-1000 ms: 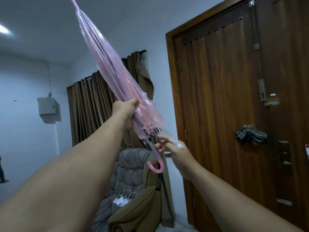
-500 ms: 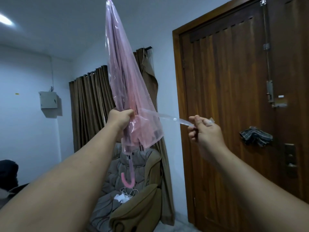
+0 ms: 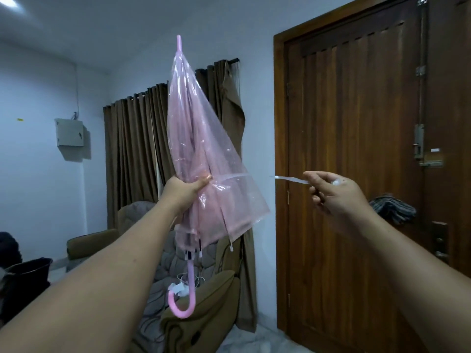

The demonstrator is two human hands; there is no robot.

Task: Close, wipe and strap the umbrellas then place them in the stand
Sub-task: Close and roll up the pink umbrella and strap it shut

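Observation:
A closed, see-through pink umbrella [image 3: 201,154] stands nearly upright in the air, tip up and curved pink handle [image 3: 182,305] hanging at the bottom. My left hand [image 3: 187,189] grips it around the folded canopy at mid height. Its clear strap [image 3: 290,179] runs out sideways to the right, taut, and my right hand [image 3: 334,192] pinches the strap's free end, well apart from the canopy. The lower canopy folds hang loose and flared. No stand is in view.
A brown wooden door [image 3: 356,149] fills the right side, with a dark checked cloth [image 3: 392,207] hung on its handle. Brown curtains [image 3: 137,154] and a padded armchair [image 3: 163,276] with cables on it lie behind the umbrella. A dark bucket [image 3: 28,273] sits low at left.
The umbrella swung from leaning left to nearly upright. My right hand moved from beside the handle out to the right, drawing the strap away from the canopy.

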